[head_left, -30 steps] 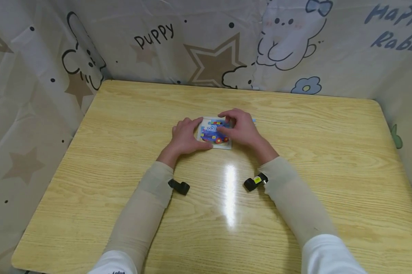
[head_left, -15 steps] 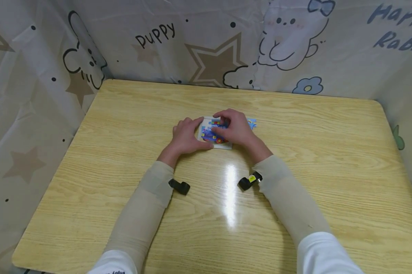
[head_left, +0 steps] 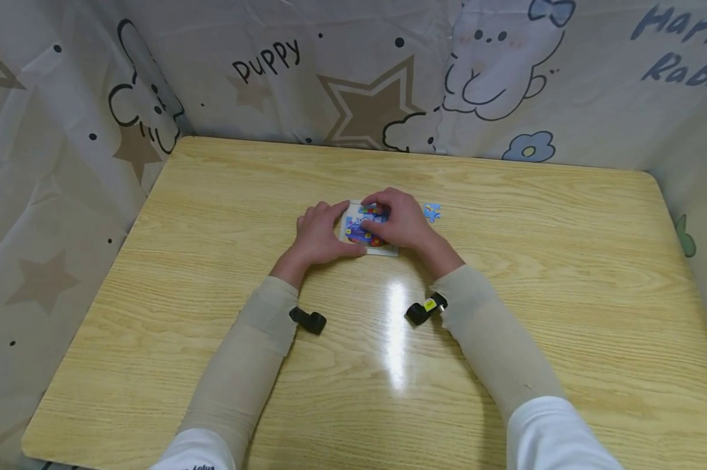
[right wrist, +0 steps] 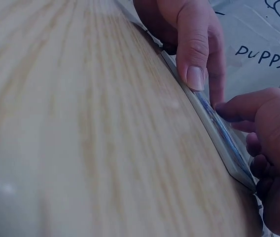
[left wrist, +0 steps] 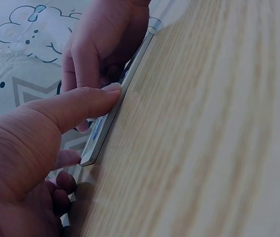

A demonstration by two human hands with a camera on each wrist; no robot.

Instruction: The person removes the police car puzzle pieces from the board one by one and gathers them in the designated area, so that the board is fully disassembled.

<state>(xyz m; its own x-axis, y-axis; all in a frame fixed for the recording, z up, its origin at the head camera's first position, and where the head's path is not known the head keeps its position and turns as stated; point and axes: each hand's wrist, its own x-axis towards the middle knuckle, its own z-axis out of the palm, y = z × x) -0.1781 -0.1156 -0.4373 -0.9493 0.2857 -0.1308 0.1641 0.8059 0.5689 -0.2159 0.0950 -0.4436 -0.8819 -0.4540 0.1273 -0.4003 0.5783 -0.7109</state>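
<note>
While left hand (head_left: 320, 236) is clamping puzzle board (head_left: 356, 236), right hand (head_left: 403, 219), grip unclear, is part-hiding it, only head view plainly showing jigsaw piece (head_left: 432, 211)

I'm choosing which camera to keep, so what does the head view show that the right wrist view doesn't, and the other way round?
Only the head view shows the loose puzzle piece to the right of the board, and the blue flower on the backdrop.

Only the right wrist view shows the left thumbnail plainly, with a low, side-on look at the board's edge.

Both show the left hand, right hand, table and "PUPPY" lettering.
</note>
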